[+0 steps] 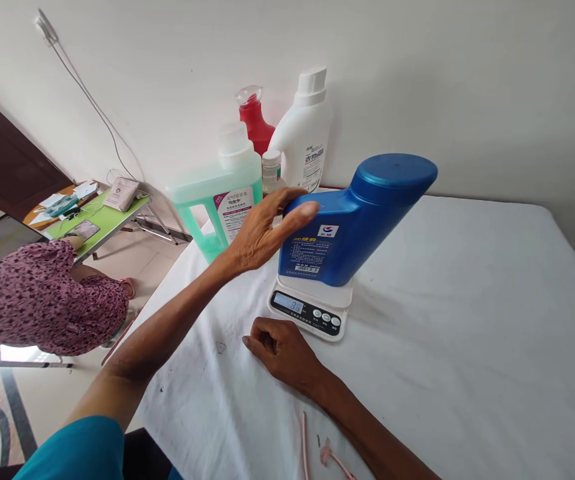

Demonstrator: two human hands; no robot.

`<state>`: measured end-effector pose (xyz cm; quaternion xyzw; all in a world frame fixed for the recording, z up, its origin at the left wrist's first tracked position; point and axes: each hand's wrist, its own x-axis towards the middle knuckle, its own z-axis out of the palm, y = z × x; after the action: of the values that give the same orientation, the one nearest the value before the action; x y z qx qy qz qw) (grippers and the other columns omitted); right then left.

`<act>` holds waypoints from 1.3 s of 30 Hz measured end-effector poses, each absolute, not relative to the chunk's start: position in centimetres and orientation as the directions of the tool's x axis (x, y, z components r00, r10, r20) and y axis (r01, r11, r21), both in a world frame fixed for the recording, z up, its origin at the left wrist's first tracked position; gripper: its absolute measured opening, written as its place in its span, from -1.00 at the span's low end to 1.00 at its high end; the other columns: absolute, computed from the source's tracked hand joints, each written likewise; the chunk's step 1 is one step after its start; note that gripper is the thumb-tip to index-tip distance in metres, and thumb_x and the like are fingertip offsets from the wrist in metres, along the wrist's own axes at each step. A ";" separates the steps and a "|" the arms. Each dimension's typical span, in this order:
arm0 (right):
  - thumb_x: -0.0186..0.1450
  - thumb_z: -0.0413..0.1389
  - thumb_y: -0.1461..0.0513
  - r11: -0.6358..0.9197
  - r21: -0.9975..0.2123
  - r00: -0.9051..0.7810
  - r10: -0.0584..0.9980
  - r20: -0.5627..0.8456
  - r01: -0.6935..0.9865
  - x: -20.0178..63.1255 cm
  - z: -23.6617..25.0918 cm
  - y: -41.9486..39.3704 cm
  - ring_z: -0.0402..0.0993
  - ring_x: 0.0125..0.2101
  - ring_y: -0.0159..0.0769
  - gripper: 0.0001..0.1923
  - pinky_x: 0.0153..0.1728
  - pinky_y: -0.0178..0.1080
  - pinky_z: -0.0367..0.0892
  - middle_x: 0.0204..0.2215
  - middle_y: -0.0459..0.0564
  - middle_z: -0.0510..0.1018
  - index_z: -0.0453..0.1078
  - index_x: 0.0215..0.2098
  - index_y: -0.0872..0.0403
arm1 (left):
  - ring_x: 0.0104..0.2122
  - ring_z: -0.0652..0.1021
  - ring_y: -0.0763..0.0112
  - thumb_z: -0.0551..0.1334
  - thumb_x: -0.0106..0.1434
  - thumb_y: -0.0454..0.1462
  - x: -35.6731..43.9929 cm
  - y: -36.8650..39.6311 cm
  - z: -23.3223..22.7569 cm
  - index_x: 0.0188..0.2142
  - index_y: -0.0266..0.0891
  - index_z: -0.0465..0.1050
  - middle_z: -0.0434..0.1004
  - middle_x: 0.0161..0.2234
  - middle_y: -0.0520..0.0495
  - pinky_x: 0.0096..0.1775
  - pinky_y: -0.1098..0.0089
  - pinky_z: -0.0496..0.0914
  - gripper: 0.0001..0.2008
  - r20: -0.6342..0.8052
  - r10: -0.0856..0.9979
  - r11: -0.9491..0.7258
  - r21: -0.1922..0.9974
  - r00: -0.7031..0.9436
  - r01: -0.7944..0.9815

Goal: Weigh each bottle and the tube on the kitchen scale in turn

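Note:
A blue angled-neck bottle [352, 220] stands upright on a small white digital scale [310, 312] whose display is lit. My left hand [262, 230] is open with fingers spread, its fingertips at the bottle's left shoulder; contact is hard to tell. Resting on the white tablecloth [467, 347] just left of the scale is my right hand [280, 347], loosely curled into a fist and holding nothing.
Behind the scale stand a green jug [217, 207], a red spray bottle [254, 120], a small jar [271, 170] and a white detergent bottle [304, 137] against the wall. A pink object [330, 457] lies near the table's front. A person in a patterned top [42, 300] sits at left by a green folding table [102, 223].

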<state>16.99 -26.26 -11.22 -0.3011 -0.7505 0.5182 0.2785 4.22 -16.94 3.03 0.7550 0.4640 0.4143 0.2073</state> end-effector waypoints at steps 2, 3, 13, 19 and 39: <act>0.33 0.14 0.19 0.285 -0.943 -0.665 0.740 0.101 0.174 17.1 -11.1 -26.3 0.18 -0.57 -0.39 -0.69 -0.48 -0.29 0.11 -0.61 -0.20 0.29 0.20 -0.53 0.01 | 0.16 0.54 0.14 -0.07 0.55 0.07 3.6 -17.0 0.0 0.11 -0.13 0.52 0.58 0.14 -0.16 0.21 0.11 0.41 -0.48 0.433 0.890 -0.450 0.792 0.140 0.412; 0.33 0.14 0.20 0.292 -0.940 -0.667 0.738 0.103 0.178 17.1 -11.0 -26.3 0.19 -0.57 -0.39 -0.69 -0.48 -0.28 0.11 -0.61 -0.20 0.29 0.20 -0.53 0.01 | 0.18 0.54 0.14 -0.13 0.55 0.08 3.4 -16.9 -1.8 0.13 -0.14 0.51 0.58 0.15 -0.17 0.22 0.09 0.41 -0.43 0.408 0.906 -0.420 0.842 0.110 0.338; 0.38 0.11 0.15 0.323 -0.933 -0.689 0.713 0.127 0.162 17.2 -11.1 -26.2 0.20 -0.57 -0.39 -0.68 -0.52 -0.29 0.10 -0.59 -0.18 0.30 0.19 -0.50 0.00 | -0.03 0.65 0.13 -0.04 0.50 0.15 1.9 -17.3 -10.9 0.09 -0.27 0.49 0.66 -0.05 -0.29 0.02 0.13 0.55 -0.39 0.219 0.976 -0.215 0.950 0.006 0.224; 0.38 0.12 0.16 0.307 -0.940 -0.685 0.717 0.126 0.148 17.3 -11.0 -26.2 0.19 -0.58 -0.39 -0.69 -0.52 -0.29 0.10 -0.58 -0.18 0.30 0.17 -0.50 0.00 | -0.38 0.55 0.35 -0.01 0.52 -0.11 1.7 -17.7 -10.8 -0.15 -0.21 0.48 0.57 -0.37 -0.06 -0.20 0.29 0.49 -0.66 0.206 0.973 -0.136 0.878 -0.105 0.459; 0.39 0.11 0.18 0.325 -0.938 -0.691 0.707 0.154 0.123 17.3 -11.0 -26.3 0.17 -0.58 -0.41 -0.70 -0.54 -0.31 0.09 -0.58 -0.19 0.28 0.17 -0.48 0.00 | -0.46 0.41 0.42 0.10 0.44 -0.22 1.6 -17.0 -11.0 -0.33 -0.25 0.52 0.48 -0.47 0.01 -0.29 0.37 0.28 -0.71 0.235 0.965 -0.136 0.827 -0.115 0.545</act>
<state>17.32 -26.26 -10.96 -0.2720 -0.7628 0.5132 0.2841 1.59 -17.01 -10.98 0.6189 0.6102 0.4302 0.2440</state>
